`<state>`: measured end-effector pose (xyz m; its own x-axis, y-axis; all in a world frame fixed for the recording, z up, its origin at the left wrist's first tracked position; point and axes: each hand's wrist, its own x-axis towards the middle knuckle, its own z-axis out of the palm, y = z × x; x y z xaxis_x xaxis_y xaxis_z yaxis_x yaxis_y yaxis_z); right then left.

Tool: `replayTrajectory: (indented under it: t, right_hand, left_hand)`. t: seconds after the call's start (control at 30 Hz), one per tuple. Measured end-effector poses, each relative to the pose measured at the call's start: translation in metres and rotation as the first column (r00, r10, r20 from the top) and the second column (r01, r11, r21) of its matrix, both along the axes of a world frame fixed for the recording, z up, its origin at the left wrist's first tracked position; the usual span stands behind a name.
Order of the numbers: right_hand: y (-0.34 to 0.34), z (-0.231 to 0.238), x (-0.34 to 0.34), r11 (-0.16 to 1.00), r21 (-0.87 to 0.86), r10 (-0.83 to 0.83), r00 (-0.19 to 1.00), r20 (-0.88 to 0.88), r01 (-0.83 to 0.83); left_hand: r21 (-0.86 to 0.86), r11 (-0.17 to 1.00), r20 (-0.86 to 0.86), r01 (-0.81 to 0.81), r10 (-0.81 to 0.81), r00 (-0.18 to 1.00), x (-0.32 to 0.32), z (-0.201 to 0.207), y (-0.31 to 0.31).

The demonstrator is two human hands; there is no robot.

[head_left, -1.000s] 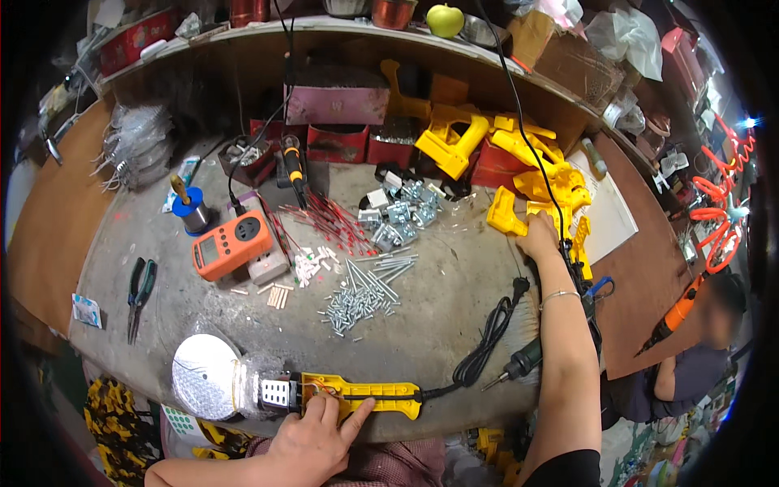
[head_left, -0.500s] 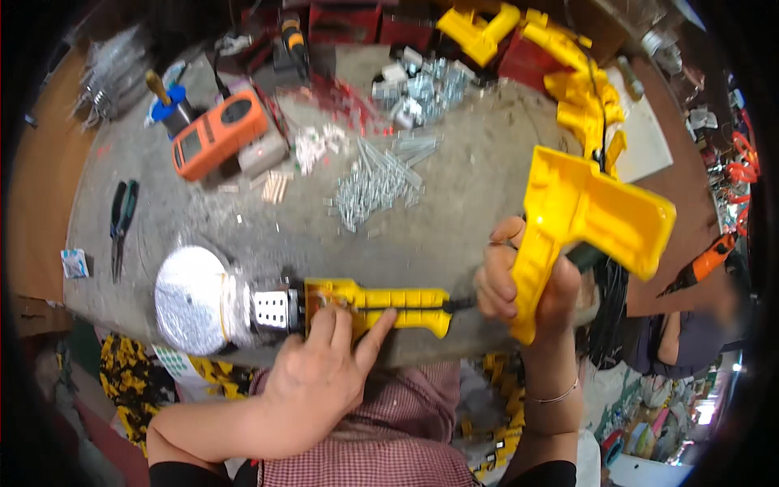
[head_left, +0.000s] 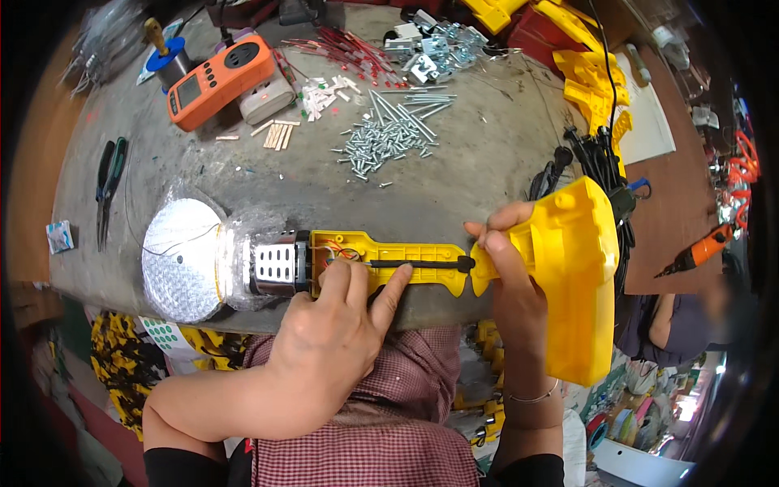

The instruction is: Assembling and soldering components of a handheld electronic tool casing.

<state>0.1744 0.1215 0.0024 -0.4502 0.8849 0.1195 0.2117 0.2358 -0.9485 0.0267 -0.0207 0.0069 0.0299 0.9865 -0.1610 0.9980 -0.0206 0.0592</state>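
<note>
A yellow plastic handle half [head_left: 438,280] lies hollow side up near the bench's front edge. Along its channel runs a black cord [head_left: 438,264], with thin coloured wires at its left end. My left hand [head_left: 329,333] is closed over this half and holds it down, one finger pressing on the cord. Joined to its left is a perforated metal collar [head_left: 277,268], then a round silvery lamp head [head_left: 182,260] in clear plastic wrap. Raised at the right, a second yellow handle half [head_left: 580,276] is gripped by my right hand [head_left: 515,268], its thumb across the narrow end.
Screws [head_left: 381,146] lie in a heap behind the handle. Farther back are an orange meter [head_left: 221,81], white connectors [head_left: 329,96] and metal brackets [head_left: 438,53]. Pliers [head_left: 109,191] rest at left; coiled black cords [head_left: 604,170] and yellow shells [head_left: 584,77] at right. A person [head_left: 673,321] sits beyond.
My right hand has turned the raised yellow half, so its wide part now hangs down toward me. My left hand stays on the lower half. The view has shifted slightly.
</note>
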Motion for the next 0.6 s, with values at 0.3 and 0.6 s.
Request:
replayTrajectory:
  t: [0.3,0.6]
  right_hand:
    - [-0.001,-0.011,-0.022,0.94,0.241,0.202,0.964,0.173,-0.24]
    - [-0.001,-0.012,-0.035,0.905,0.131,0.326,0.857,0.398,-0.405]
  left_hand:
    - [0.222,0.974,-0.078,-0.053,0.072,0.994,0.002,-0.01,-0.002]
    - [0.468,0.867,0.393,-0.17,-0.032,0.919,-0.023,-0.018,-0.053]
